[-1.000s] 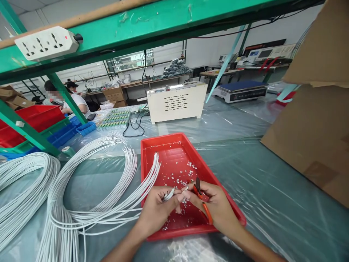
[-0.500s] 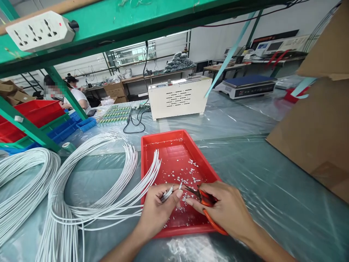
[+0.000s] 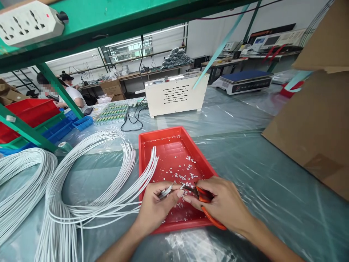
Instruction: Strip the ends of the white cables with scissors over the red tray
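My left hand [image 3: 155,205] is closed round the ends of a few white cables [image 3: 164,192], held over the near end of a red tray [image 3: 152,136]. My right hand [image 3: 222,203] grips orange-handled wire cutters [image 3: 203,202], their dark jaws pointing left at the cable tips. Small white insulation scraps [image 3: 181,174] litter the tray floor. The held cables run back left into a large looped bundle of white cables [image 3: 89,182] on the plastic-covered bench.
A second white cable coil [image 3: 19,182] lies far left. Behind the tray stands a cream box machine [image 3: 176,94]; a scale [image 3: 244,82] behind it. A cardboard box [image 3: 319,109] fills the right side. Green shelf frame [image 3: 109,22] overhead with a power strip [image 3: 28,23]. People sit far left.
The right hand turned the cutters from upright to level, jaws now at the cable tips. Both hands shifted slightly left and toward me; the camera dipped a little.
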Tool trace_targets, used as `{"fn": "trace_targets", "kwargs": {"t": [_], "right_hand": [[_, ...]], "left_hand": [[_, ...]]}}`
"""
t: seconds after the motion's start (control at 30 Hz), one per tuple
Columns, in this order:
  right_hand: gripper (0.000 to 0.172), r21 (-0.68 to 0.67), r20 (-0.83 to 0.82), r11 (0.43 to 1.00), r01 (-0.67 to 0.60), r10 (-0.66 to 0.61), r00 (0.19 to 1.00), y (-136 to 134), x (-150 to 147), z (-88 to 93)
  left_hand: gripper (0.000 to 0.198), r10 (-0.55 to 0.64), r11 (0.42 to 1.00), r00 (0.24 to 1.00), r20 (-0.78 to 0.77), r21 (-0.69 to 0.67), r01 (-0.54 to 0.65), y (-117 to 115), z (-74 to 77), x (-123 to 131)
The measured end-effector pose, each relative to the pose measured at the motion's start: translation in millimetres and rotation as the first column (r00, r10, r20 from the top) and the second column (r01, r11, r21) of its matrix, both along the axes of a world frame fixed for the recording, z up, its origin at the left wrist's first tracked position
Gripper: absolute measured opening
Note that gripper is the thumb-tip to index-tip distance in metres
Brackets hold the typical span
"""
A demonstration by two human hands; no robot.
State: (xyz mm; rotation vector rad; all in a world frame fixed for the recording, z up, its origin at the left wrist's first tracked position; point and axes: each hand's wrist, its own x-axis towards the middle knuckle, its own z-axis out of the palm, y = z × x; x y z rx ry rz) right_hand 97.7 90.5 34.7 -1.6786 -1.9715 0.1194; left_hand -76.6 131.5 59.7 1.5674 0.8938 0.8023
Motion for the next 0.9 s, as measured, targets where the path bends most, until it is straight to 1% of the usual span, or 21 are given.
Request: {"fn": "trace_targets", "kwargs": {"t": [0.27,0.4,0.47,0.5,0.53,0.6,0.63,0.67,0.7,0.73,0.8,0.83,0.87,0.9], "right_hand": [[0.043,-0.035,-0.004,0.999,-0.019,0.018,1.0,-0.3,1.9,0.4],[0.043,-0.057,-0.022,0.998,-0.027,0.026,0.999,-0.2,1.5,1.0],[0.044,-0.085,-0.045,0.996,-0.022,0.018,0.999,-1.6,0.1,1.1],[0.044,-0.112,-0.067,0.994,-0.014,0.006,0.998,-2.6,-0.9,1.0],[0.045,-0.149,-0.095,0.989,-0.003,-0.011,0.995,-3.8,-1.9,0.8],[0.048,-0.235,-0.152,0.972,0.0,-0.037,0.988,-5.8,-3.8,0.2],[0.049,-0.259,-0.165,0.966,0.002,-0.047,0.985,-6.4,-4.5,-0.1],[0.05,-0.254,-0.158,0.967,0.012,-0.053,0.986,-6.7,-5.1,-0.2],[0.049,-0.215,-0.131,0.976,0.031,-0.06,0.99,-6.6,-5.5,-0.2],[0.047,-0.143,-0.091,0.988,0.057,-0.071,0.993,-6.2,-5.8,-0.1],[0.043,0.039,-0.013,0.995,0.091,-0.091,0.996,-5.3,-6.0,0.6],[0.041,0.113,0.009,0.99,0.089,-0.091,0.996,-5.1,-6.2,1.0],[0.04,0.156,0.018,0.984,0.081,-0.085,0.996,-5.1,-6.6,1.5],[0.04,0.167,0.015,0.983,0.077,-0.08,0.997,-5.4,-7.3,1.9]], "left_hand": [[0.013,-0.015,1.0,0.999,0.031,0.011,0.015,0.8,-1.1,-0.1],[0.013,0.019,0.997,1.0,-0.012,0.075,-0.018,-0.8,-3.9,-0.2],[0.015,0.039,0.989,0.997,-0.067,0.148,-0.029,-2.5,-6.6,-0.1],[0.015,0.051,0.978,0.994,-0.096,0.204,-0.03,-3.5,-8.3,-0.2],[0.015,0.063,0.96,0.991,-0.12,0.279,-0.027,-4.4,-10.0,-0.4],[0.014,0.08,0.898,0.985,-0.15,0.44,-0.006,-5.8,-13.0,-1.2],[0.014,0.08,0.868,0.985,-0.156,0.496,0.008,-6.1,-13.9,-1.8],[0.015,0.073,0.858,0.985,-0.159,0.513,0.02,-6.2,-14.0,-2.3],[0.016,0.057,0.872,0.985,-0.161,0.489,0.029,-5.8,-13.3,-2.9],[0.015,0.033,0.902,0.986,-0.161,0.43,0.04,-5.2,-11.9,-3.2],[0.015,-0.024,0.963,0.99,-0.142,0.264,0.061,-3.3,-7.3,-3.3],[0.015,-0.047,0.979,0.991,-0.125,0.193,0.071,-2.3,-4.9,-3.0],[0.016,-0.058,0.986,0.992,-0.11,0.15,0.074,-1.5,-2.9,-2.5],[0.016,-0.054,0.988,0.993,-0.102,0.138,0.067,-1.1,-1.6,-2.0]]}}
